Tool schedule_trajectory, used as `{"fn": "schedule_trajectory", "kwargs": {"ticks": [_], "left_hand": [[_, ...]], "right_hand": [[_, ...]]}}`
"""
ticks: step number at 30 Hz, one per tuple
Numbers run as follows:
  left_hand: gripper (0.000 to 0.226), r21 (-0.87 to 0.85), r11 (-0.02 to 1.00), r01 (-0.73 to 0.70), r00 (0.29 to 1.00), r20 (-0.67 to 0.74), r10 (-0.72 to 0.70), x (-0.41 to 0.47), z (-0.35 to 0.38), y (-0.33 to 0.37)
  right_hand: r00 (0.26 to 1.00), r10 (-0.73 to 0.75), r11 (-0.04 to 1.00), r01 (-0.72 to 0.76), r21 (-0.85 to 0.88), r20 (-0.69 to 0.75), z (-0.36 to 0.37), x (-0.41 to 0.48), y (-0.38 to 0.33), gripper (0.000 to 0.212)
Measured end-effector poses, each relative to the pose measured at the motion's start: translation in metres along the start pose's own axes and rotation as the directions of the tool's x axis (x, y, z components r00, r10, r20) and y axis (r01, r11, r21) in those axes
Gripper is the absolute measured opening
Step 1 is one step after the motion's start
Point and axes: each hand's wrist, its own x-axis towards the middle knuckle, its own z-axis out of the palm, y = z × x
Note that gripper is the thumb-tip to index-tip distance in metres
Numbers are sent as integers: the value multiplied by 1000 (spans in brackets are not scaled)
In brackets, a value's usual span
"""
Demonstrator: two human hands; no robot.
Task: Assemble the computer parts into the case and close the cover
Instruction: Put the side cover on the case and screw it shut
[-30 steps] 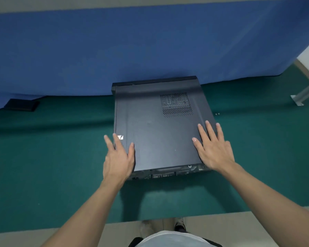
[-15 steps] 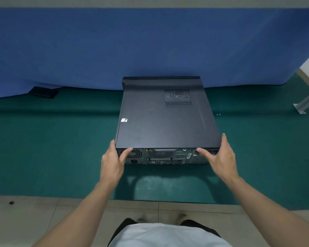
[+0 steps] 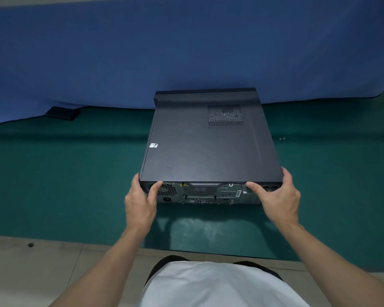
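A black desktop computer case lies flat on the green mat, its cover on top with a vent grille near the far right. The rear panel with ports faces me. My left hand grips the near left corner, thumb on the rear panel and fingers round the side. My right hand grips the near right corner the same way, thumb on the rear panel, fingers along the right side. The inside of the case is hidden.
A blue cloth backdrop hangs behind the case. A small black flat object lies at the mat's far left. Two tiny screws sit on the mat right of the case. Tiled floor borders the mat's near edge.
Both hands slid off the cover's top back to the case's near corners and now grip them. The view pulled back, showing more floor.
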Motion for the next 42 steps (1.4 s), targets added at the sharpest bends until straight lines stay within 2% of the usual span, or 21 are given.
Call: {"fn": "schedule_trajectory", "kwargs": {"ticks": [7,11,14,16,19,22,28,31,33,35,38,42], "left_hand": [[63,-7,1000,18,999,-50,-19,8,4,3],[62,-21,999,32,999,-31,-33,9,-2,-3],[75,6,1000,23,999,24,-23,12,-7,-1],[80,45,999,-19,998,58,17,11,-7,2],[81,95,983,-155,987,61,150,3,-5,8],[87,158,977,-141,988,80,129,2,-2,18],[89,200,976,-86,993,101,67,6,-2,20],[88,221,974,-52,995,91,32,7,-3,19],[89,242,967,-74,990,131,43,7,-5,18],[90,279,950,-139,983,155,99,7,-7,18],[79,441,850,-288,957,103,271,7,-4,28],[72,475,742,-473,875,158,457,-1,19,64]], "right_hand": [[999,8,1000,-7,16,-45,6,4,-3,117],[1000,-8,1000,7,5,19,2,3,0,118],[989,-114,993,117,-32,98,-3,5,-2,113],[975,-186,976,198,-95,123,-3,1,-4,102],[960,-275,920,277,-276,46,3,-14,-15,97],[935,-354,833,320,-451,11,13,-21,-33,96],[962,-256,749,259,-610,95,22,-14,-40,85],[978,-180,786,210,-582,110,23,-7,-41,86],[980,-148,789,200,-581,136,19,-3,-45,89],[975,-160,776,220,-591,153,11,2,-46,94],[952,-221,749,306,-588,213,-5,9,-41,101],[908,-259,604,419,-678,330,-15,18,-38,107]]}}
